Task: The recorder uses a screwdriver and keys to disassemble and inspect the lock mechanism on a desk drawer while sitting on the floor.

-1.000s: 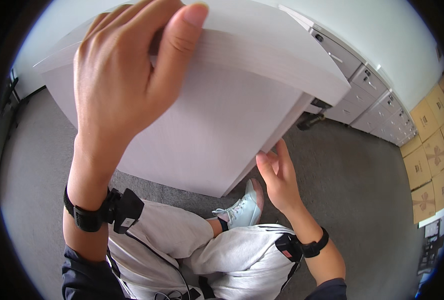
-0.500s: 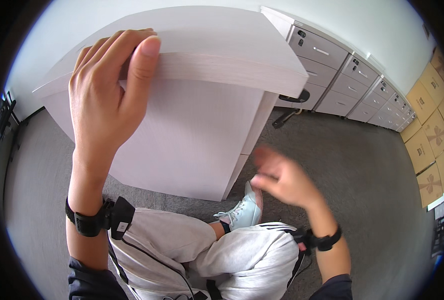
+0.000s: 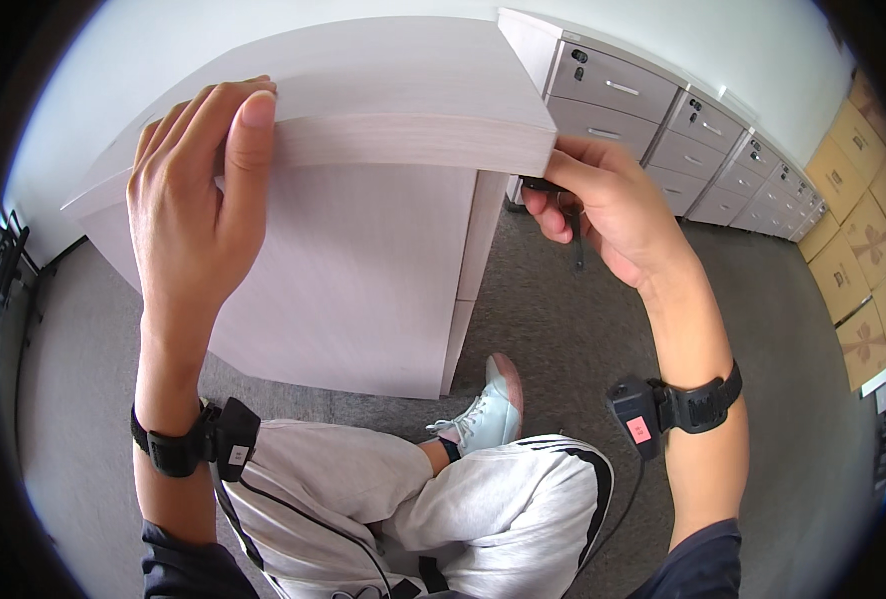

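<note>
Bright, even, diffuse illumination, without a visible source; soft shadow beneath the overhanging edge of the pale wooden cabinet top (image 3: 393, 90) and on the grey carpet (image 3: 563, 299) under it; no glare. Sharp focus at centre, both hands crisp; strong fisheye bending of straight edges toward the rim, notably along the drawer units (image 3: 682, 130); black circular vignette filling all four corners; faint colour fringing at the left rim.

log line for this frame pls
left hand: gripping cabinet top front edge | right hand: at the top's right corner, small dark tool | person seated
</note>
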`<action>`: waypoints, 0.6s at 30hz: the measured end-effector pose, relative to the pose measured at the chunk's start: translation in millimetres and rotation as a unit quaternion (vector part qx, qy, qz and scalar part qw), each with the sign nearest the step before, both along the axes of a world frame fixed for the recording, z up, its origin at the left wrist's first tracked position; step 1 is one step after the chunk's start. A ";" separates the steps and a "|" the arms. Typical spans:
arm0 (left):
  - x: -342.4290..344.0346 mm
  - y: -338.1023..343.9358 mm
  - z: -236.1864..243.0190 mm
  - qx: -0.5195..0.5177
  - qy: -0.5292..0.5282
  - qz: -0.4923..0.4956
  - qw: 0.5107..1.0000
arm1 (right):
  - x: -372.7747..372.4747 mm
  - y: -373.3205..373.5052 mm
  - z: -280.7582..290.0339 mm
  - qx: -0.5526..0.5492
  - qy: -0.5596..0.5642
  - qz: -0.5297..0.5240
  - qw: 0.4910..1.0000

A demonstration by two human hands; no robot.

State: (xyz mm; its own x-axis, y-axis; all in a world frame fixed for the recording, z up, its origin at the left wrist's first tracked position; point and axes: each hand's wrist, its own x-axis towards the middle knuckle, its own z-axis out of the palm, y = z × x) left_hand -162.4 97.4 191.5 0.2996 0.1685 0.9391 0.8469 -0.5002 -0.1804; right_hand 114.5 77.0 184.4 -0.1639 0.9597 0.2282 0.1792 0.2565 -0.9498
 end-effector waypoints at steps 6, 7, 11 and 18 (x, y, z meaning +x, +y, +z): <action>-5.2 -0.9 -6.5 0.000 -0.006 -0.028 1.000 | 3.3 7.6 -27.7 0.366 -0.160 -0.054 0.915; -2.1 -0.3 -5.5 0.014 -0.001 -0.028 0.999 | 10.1 1.9 -24.9 0.370 -0.220 -0.070 0.900; -2.7 -0.4 -6.3 0.014 0.009 -0.021 1.000 | 6.6 -5.1 -12.4 0.315 -0.304 -0.084 0.895; -1.9 0.2 -2.2 0.034 0.014 -0.024 0.999 | -1.9 -6.1 5.8 0.059 -0.106 -0.026 0.992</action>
State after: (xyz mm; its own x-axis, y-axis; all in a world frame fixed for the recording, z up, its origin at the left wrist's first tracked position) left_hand -164.3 97.6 189.3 0.3313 0.0887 0.9394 0.8167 -0.5255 -0.2384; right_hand 112.6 70.9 190.2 -0.1706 0.9366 0.3061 0.3879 0.3495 -0.8529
